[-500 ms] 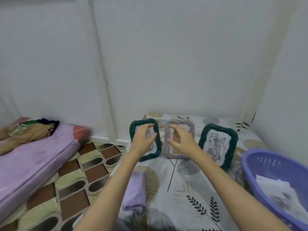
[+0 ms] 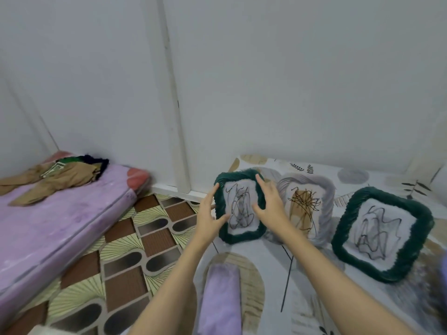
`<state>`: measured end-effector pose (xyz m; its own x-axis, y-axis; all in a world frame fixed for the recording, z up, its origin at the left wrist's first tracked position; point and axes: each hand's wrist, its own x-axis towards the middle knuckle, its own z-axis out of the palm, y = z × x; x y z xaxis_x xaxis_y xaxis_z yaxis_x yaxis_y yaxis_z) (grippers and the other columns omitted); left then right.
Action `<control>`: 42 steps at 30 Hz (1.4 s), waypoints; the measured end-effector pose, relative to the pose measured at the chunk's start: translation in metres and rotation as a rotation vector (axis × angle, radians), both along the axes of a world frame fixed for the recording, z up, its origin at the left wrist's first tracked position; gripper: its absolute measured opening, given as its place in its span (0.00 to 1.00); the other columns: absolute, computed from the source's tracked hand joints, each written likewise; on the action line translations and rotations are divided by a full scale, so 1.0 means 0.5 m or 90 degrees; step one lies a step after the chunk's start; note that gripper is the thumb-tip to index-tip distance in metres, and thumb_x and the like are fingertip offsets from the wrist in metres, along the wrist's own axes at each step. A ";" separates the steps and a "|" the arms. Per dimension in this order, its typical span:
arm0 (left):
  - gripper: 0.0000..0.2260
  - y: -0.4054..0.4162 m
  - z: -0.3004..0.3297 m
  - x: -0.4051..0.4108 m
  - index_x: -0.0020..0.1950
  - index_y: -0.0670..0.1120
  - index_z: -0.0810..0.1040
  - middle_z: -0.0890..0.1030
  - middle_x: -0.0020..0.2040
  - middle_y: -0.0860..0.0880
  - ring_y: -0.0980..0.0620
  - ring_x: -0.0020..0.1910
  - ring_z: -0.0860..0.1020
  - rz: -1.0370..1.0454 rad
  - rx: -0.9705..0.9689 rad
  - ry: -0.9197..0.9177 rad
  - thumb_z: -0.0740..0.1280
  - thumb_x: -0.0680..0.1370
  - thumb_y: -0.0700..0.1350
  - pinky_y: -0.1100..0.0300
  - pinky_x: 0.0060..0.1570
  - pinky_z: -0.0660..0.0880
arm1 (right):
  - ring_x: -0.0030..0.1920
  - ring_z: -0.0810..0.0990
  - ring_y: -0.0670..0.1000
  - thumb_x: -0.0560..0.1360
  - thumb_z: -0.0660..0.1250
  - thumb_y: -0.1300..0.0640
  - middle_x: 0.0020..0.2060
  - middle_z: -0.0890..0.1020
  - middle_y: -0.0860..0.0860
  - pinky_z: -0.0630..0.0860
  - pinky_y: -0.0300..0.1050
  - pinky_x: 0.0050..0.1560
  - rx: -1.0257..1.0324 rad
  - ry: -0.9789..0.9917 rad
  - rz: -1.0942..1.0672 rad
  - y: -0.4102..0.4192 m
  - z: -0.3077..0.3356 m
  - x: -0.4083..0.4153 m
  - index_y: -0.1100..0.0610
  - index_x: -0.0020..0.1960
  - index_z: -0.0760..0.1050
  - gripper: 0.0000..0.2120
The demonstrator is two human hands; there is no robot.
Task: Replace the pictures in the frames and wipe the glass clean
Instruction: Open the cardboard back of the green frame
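Observation:
Three picture frames stand on the patterned bedsheet [image 2: 314,286], leaning back toward the wall. The left green frame [image 2: 239,238] holds a black scribble picture. My left hand [image 2: 210,218] grips its left edge, thumb on the front. My right hand [image 2: 271,206] grips its right edge, fingers up along the side and thumb on the glass. Beside it are a grey frame [image 2: 324,189] with a brown scribble picture and another green frame [image 2: 411,252]. A folded purple cloth [image 2: 221,298] lies on the sheet near me.
A purple mattress [image 2: 48,226] with brown clothes [image 2: 55,177] on it lies to the left, across a strip of patterned floor [image 2: 135,250]. White walls close in behind the frames. A sliver of a purple basket [image 2: 444,269] shows at the right edge.
My right hand has moved left from the grey frame onto the left green frame's right edge. Both hands now hold that frame. The view has come closer.

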<state>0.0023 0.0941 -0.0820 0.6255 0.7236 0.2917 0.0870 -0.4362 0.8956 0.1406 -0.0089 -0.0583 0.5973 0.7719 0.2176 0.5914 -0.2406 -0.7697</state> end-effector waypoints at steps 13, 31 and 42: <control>0.35 -0.041 0.090 -0.058 0.64 0.63 0.67 0.73 0.60 0.41 0.47 0.41 0.81 -0.180 -0.189 -0.065 0.65 0.71 0.26 0.47 0.44 0.81 | 0.54 0.72 0.50 0.70 0.70 0.64 0.57 0.69 0.52 0.72 0.44 0.57 0.051 -0.023 -0.012 -0.114 0.025 -0.015 0.37 0.72 0.54 0.41; 0.30 -0.421 0.093 -0.042 0.68 0.48 0.65 0.81 0.49 0.52 0.60 0.48 0.81 -0.282 -0.087 -0.071 0.70 0.70 0.31 0.63 0.53 0.77 | 0.34 0.75 0.46 0.69 0.69 0.41 0.32 0.72 0.45 0.77 0.46 0.36 0.100 0.025 -0.200 -0.452 0.135 -0.126 0.48 0.66 0.65 0.29; 0.19 -0.422 0.137 -0.030 0.63 0.51 0.72 0.74 0.59 0.52 0.58 0.52 0.76 -0.246 -0.066 -0.044 0.70 0.73 0.44 0.63 0.52 0.72 | 0.36 0.81 0.53 0.68 0.68 0.68 0.51 0.79 0.57 0.82 0.48 0.41 0.114 0.220 -0.118 -0.561 0.094 -0.093 0.48 0.57 0.72 0.23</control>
